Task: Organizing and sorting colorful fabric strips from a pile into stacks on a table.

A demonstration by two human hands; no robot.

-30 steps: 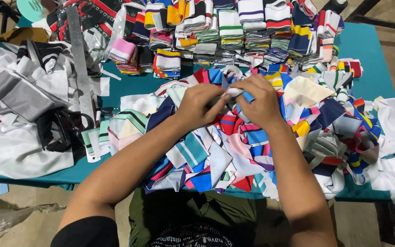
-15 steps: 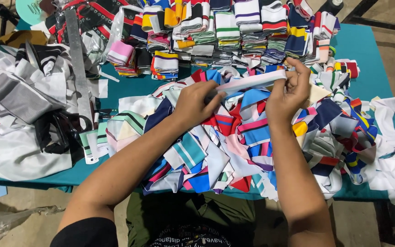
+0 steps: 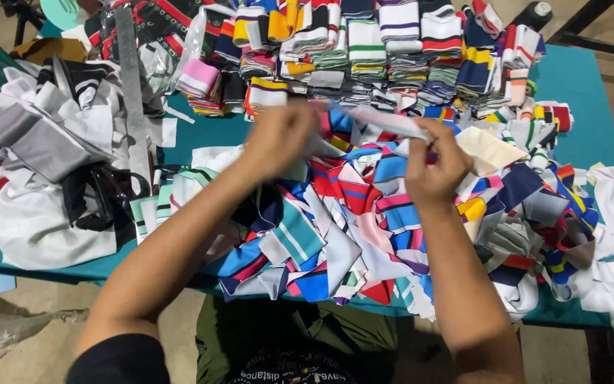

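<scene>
Above heap (image 3: 335,235), hands (image 3: 282,135) stretch strip (image 3: 385,122).

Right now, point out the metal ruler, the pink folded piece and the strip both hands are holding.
Ruler (image 3: 131,92), head view, middle of its blade.
Pink piece (image 3: 199,77), head view, its top face.
Strip (image 3: 381,121), head view, the stretch between the hands.

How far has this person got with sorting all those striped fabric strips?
Done: many folded striped knit strips sit stacked in rows along the far edge of the teal table. In hand: the left hand and right hand stretch one pale strip between them, blurred. Left: a large loose heap of colourful striped pieces lies unfolded, so much seems to remain.
</scene>
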